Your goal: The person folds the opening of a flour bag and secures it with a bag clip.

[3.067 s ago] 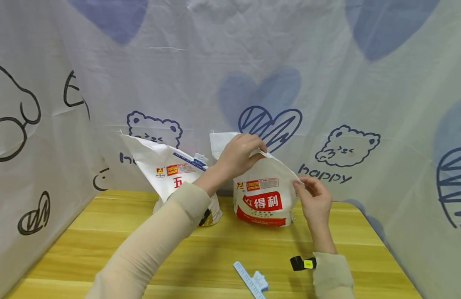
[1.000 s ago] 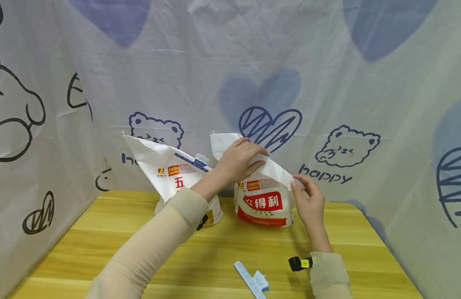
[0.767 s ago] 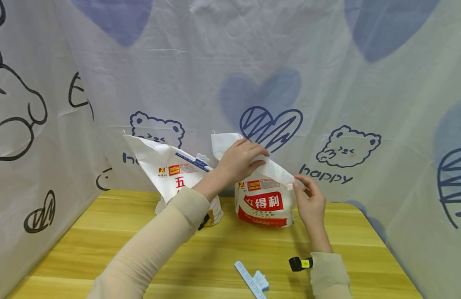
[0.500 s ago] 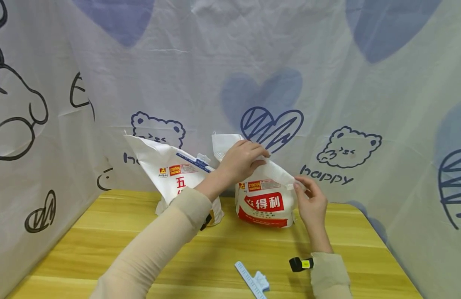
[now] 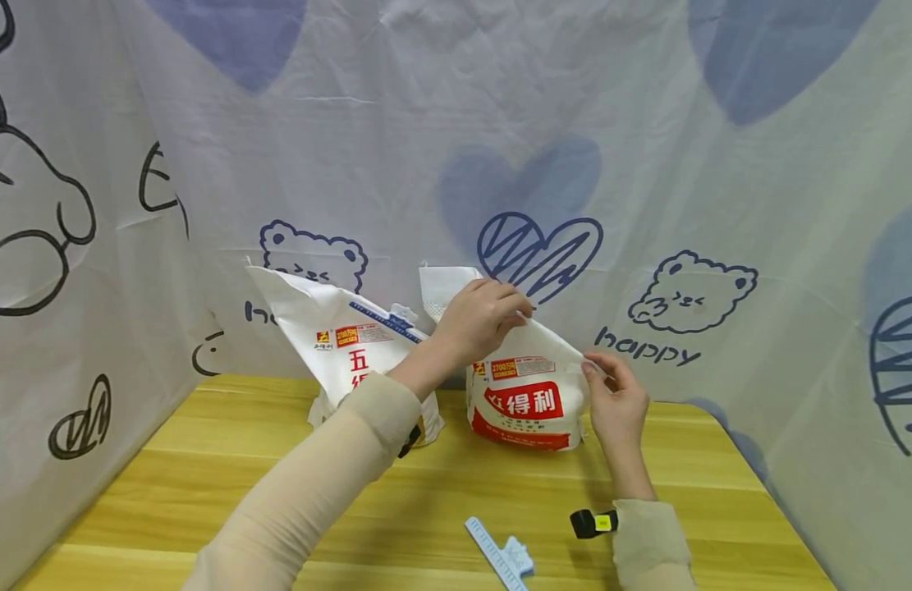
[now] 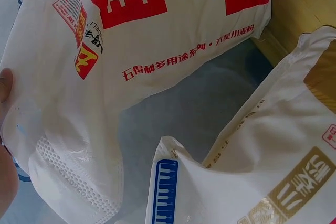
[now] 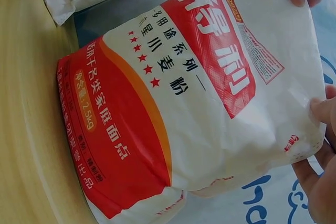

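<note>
A white flour bag (image 5: pixel 529 400) with a red label stands at the back of the table. My left hand (image 5: pixel 481 320) reaches across and grips the middle of its top edge. With thumb and fingers, my right hand (image 5: pixel 620 398) pinches the right end of that edge, and the right wrist view shows the thumb in front and fingers (image 7: pixel 312 182) behind the bag (image 7: pixel 173 108). The top edge slopes down to the right, while the left corner stands up loose. To the left, a second flour bag (image 5: pixel 355 341) carries a dark blue clip (image 5: pixel 385 318) along its slanted top.
A light blue sealing clip (image 5: pixel 496 552) lies on the wooden table (image 5: pixel 419 509) near the front. A printed cloth (image 5: pixel 367 164) hangs close behind the bags. A black wrist camera (image 5: pixel 592 523) juts out from the right sleeve.
The flap at the bag's top faced forward one second ago; it has since turned back out of sight. My right hand has shifted slightly right and down. The left hand keeps its grip.
</note>
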The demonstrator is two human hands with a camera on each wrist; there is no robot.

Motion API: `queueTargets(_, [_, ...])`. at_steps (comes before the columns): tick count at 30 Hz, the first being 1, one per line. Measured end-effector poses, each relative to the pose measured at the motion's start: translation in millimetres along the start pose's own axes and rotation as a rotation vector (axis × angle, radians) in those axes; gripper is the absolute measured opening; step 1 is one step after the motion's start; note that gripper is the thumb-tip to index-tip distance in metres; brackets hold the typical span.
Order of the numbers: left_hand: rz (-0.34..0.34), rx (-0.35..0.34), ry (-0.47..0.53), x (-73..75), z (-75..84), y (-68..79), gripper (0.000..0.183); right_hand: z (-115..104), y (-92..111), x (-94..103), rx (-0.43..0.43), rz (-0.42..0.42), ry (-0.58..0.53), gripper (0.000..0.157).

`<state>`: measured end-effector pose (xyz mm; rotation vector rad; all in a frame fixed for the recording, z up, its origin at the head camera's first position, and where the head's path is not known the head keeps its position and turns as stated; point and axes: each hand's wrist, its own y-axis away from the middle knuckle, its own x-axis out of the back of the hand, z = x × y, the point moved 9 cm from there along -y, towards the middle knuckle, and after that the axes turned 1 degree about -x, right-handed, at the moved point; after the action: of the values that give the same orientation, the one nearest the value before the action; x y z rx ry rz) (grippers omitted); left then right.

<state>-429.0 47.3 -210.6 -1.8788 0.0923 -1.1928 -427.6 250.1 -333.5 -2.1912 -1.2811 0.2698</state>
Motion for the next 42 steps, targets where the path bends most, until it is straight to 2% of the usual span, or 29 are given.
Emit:
queueTargets(10, [0.003, 0.019, -0.005, -0.8, -2.3, 2.6, 0.01, -0.2, 4.5, -2.9, -0.045, -0.02, -0.02, 0.02])
queueTargets(16, [0.008, 0.031, 0.004, -1.0, -1.5, 1.8, 0.009, -8.2, 7.2, 3.8, -0.036, -0.024, -0.011, 0.024])
queueTargets(19, [0.008, 0.035, 0.003, -1.6, -1.0, 1.7, 0.009, -15.2, 9.5, 9.7, -0.012, -0.018, -0.008, 0.024])
queueTargets(25, [0.002, 0.044, -0.003, -1.9, -2.0, 3.6, 0.009, -39.2, 18.8, 16.0, 0.128, -0.064, 0.015, 0.03])
queueTargets(31, [0.001, 0.048, -0.018, -0.9, -3.7, 3.2, 0.009, -68.5, 33.2, 17.9, 0.184, -0.165, 0.043, 0.035])
queueTargets(34, [-0.002, 0.047, -0.023, -1.4, -3.5, 3.3, 0.01, -72.5, 40.2, 16.4, 0.186, -0.239, 0.051, 0.037])
queueTargets(38, [-0.003, 0.041, -0.017, -1.9, -1.5, 4.0, 0.01, -68.2, 51.5, 13.0, 0.189, -0.336, 0.07, 0.042])
queueTargets(42, [-0.001, 0.045, -0.009, -0.7, -1.0, 5.2, 0.009, -49.7, 63.7, 4.6, 0.18, -0.46, 0.067, 0.047])
